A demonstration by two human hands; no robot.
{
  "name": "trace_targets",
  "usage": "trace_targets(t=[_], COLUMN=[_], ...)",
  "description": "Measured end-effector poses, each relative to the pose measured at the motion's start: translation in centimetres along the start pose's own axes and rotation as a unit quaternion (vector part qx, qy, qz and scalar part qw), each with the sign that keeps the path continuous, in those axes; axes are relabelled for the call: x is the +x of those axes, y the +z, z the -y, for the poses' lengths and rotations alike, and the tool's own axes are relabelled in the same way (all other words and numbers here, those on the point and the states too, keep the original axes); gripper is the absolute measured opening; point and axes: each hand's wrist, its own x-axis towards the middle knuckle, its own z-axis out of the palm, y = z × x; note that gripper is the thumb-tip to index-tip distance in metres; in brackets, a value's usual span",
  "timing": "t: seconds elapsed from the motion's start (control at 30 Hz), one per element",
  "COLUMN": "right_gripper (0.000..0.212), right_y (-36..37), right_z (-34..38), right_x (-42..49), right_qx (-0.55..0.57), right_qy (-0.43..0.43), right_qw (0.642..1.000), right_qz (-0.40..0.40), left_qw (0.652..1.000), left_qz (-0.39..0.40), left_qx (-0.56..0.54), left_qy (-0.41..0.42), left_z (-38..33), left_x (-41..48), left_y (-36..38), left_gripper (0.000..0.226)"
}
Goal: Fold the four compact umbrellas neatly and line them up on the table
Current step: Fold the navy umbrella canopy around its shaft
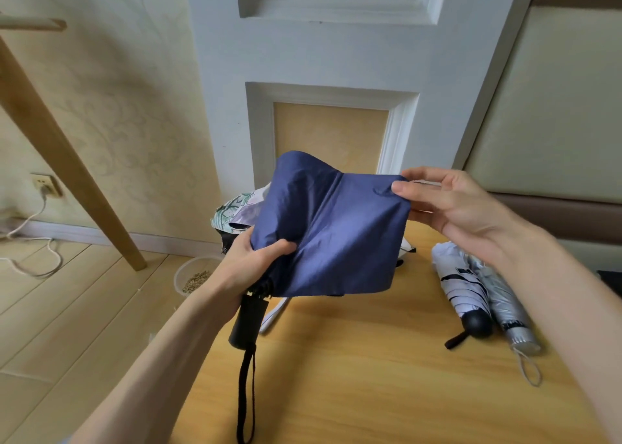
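My left hand (255, 258) grips the gathered cloth of the blue umbrella (330, 235), thumb laid across the front and fingers curled behind, just above the black handle (249, 322). My right hand (447, 204) is closed on the same umbrella: thumb and fingers pinch the far tip of one panel and hold it out flat, up and to the right of my left.

The umbrella's long axis runs from the handle, low and nearest me over the left edge of the table (353, 376), up and away through my left fist. The wrist strap (245, 393) hangs straight down from the handle. The stretched panel stands off that axis to the right, so I judge my right hand has to carry the tip back across toward my left and lay the cloth along the shaft, with my left as the fixed point.

Farther out, the floral umbrella (235, 208) lies toward the far left corner, mostly hidden behind the blue cloth. I can't tell how well it is folded. Near the right edge the white umbrella (464, 289) and the silver umbrella (508, 305) lie touching side by side, handles toward me, looking already rolled. That puts me on the third or fourth of the four.
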Motion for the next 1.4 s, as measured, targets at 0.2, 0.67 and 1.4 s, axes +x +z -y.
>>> trace_targets(t=[0.2, 0.67, 1.4], right_gripper=[0.023, 0.05, 0.032], right_y=[3.8, 7.1, 9.4], right_z=[1.8, -0.6, -1.9], right_x=[1.2, 2.1, 3.1], right_qx=[0.09, 0.039, -0.147], right_qy=[0.009, -0.02, -0.066], right_qw=[0.994, 0.999, 0.987], right_qz=[0.055, -0.019, 0.015], left_qw=[0.987, 0.975, 0.997], left_qz=[0.143, 0.223, 0.063], left_qx=[0.062, -0.021, -0.046], left_qy=[0.044, 0.012, 0.005], left_z=[0.0, 0.0, -0.3], left_x=[-1.0, -2.4, -2.0], left_y=[1.7, 3.4, 4.0], left_gripper=[0.063, 0.052, 0.021])
